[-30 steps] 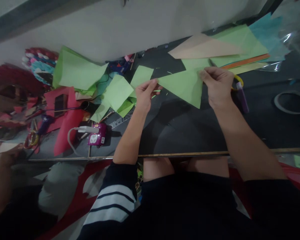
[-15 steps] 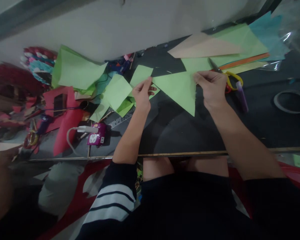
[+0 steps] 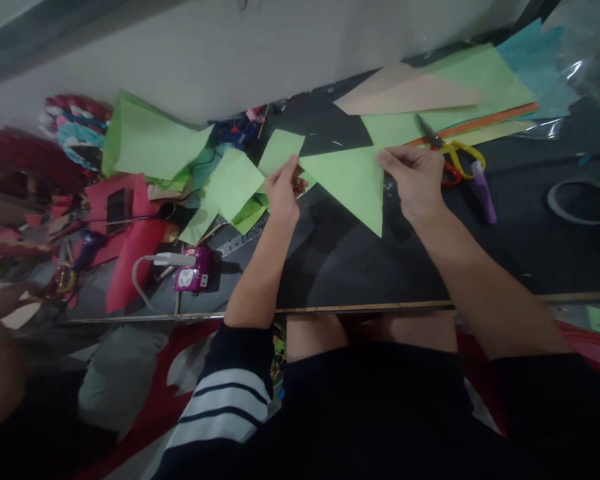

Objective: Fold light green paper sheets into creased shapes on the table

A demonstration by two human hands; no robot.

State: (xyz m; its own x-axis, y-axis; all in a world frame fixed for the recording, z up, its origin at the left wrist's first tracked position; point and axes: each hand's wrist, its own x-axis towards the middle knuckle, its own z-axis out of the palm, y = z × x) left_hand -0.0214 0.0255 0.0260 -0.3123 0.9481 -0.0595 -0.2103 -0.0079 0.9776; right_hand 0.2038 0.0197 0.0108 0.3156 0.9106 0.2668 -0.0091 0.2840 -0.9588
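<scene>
A light green paper triangle [image 3: 355, 180] is stretched between my two hands above the dark table [image 3: 370, 267]. My left hand [image 3: 285, 190] pinches its left corner, and my right hand [image 3: 414, 180] pinches its upper right corner. The third corner points down toward the table's front edge. Just right of my right hand lie scissors [image 3: 457, 157] with red and yellow handles, beside a purple tube [image 3: 483, 193]. Square green paper pieces [image 3: 234, 183] lie left of my left hand.
Green, pink and blue sheets [image 3: 485, 73] lie at the back right, a tape roll [image 3: 583, 201] at the right. A purple plug adapter [image 3: 194, 269] with a white cable and red paper [image 3: 136, 250] are on the left. Another person's hand [image 3: 5, 300] holds paper at the far left.
Both hands have shifted slightly left with the triangle, my right hand more, uncovering more of the scissors' red handle. The other person's hand has moved at the far left.
</scene>
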